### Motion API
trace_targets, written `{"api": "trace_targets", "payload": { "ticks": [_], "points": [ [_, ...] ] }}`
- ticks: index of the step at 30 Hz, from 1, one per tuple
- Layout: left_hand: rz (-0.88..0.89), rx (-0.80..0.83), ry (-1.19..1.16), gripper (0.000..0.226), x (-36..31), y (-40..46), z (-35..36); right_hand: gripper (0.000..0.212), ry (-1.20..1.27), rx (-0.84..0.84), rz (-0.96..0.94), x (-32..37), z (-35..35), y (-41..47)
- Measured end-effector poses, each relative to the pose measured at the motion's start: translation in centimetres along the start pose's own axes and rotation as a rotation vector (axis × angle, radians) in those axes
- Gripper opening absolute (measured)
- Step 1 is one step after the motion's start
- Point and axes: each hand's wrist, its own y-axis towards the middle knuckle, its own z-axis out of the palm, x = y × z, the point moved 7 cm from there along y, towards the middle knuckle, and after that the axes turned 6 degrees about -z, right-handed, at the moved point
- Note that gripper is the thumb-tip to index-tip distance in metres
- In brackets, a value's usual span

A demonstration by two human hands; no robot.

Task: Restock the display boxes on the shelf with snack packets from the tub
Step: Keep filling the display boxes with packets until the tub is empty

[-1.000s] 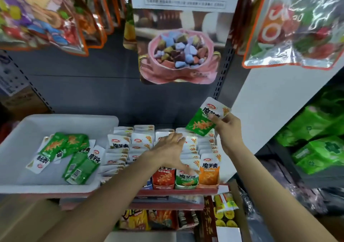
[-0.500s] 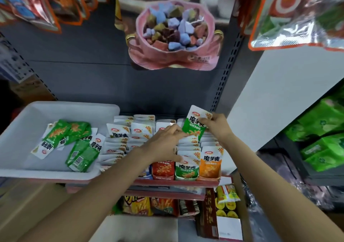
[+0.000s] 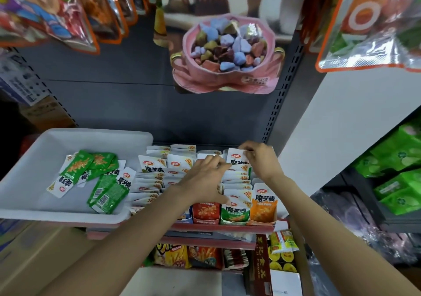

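A white tub (image 3: 27,170) sits on the shelf at the left and holds several green and white snack packets (image 3: 102,181). To its right stand display boxes (image 3: 237,219) packed with rows of packets. My right hand (image 3: 262,161) pinches the top of a green and white packet (image 3: 235,159) that stands upright, half sunk into the back of the green row. My left hand (image 3: 205,179) rests on that row, its fingers pressing the front packets forward.
Large foil snack bags (image 3: 369,22) hang from pegs overhead, and a pink one (image 3: 225,52) hangs in the middle. A white side panel (image 3: 341,118) stands right of the boxes. Lower shelves (image 3: 205,241) hold more snacks. Green packs (image 3: 401,172) fill the neighbouring shelf.
My right hand brought the green packet down from above the boxes and pushed it into the back of the row. My left hand stayed on the row, holding the gap.
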Motion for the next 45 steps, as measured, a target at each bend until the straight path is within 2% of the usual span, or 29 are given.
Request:
{"api": "trace_targets", "payload": {
  "ticks": [6, 11, 13, 16, 20, 23, 25, 27, 29, 33, 37, 41, 45],
  "points": [
    [-0.008, 0.022, -0.005, 0.095, -0.1, -0.1, 0.2, 0.025, -0.103, 0.158, 0.031, 0.5, 1.8, 0.1],
    [0.018, 0.01, -0.06, 0.095, 0.7, -1.6, -0.5, 0.029, -0.097, 0.059, 0.02, 3.0, 1.1, -0.1],
    [0.037, -0.03, -0.112, 0.087, 1.4, -2.6, -1.2, 0.032, -0.059, 0.016, 0.012, 4.9, 1.0, -0.1],
    [0.039, -0.177, -0.203, 0.058, 3.9, -4.5, -2.7, 0.031, 0.016, -0.005, -0.024, 8.6, 1.9, 0.4],
    [-0.121, -0.426, -0.415, 0.031, 11.1, -8.0, -4.1, 0.028, 0.101, 0.063, -0.103, 15.0, 5.1, 1.5],
    [-0.322, -0.563, -0.632, 0.025, 18.5, -10.9, -3.3, 0.028, 0.162, 0.117, -0.139, 20.3, 8.9, 2.6],
    [-0.435, -0.577, -0.638, 0.025, 22.8, -12.4, -2.5, 0.031, 0.175, 0.148, -0.166, 23.4, 11.9, 3.6],
    [-0.531, -0.497, -0.621, 0.019, 26.6, -13.3, -1.0, 0.033, 0.161, 0.213, -0.179, 26.2, 15.4, 4.5],
    [-0.619, -0.339, -0.566, 0.017, 30.3, -13.3, 1.7, 0.032, 0.098, 0.317, -0.141, 28.2, 19.1, 5.3],
    [-0.649, -0.024, -0.437, 0.025, 35.0, -13.0, 6.4, 0.039, -0.015, 0.521, 0.012, 28.5, 26.6, 5.9],
    [-0.544, 0.126, -0.393, 0.024, 35.5, -12.7, 8.6, 0.025, -0.003, 0.659, 0.159, 26.7, 31.4, 4.3],
    [-0.549, 0.268, -0.4, 0.019, 35.3, -12.5, 10.3, 0.031, 0.064, 0.695, 0.263, 25.4, 33.2, 3.0],
    [-0.607, 0.272, -0.529, 0.028, 35.4, -12.6, 10.2, 0.024, 0.155, 0.667, 0.397, 23.9, 33.2, 3.2]
  ]
}}
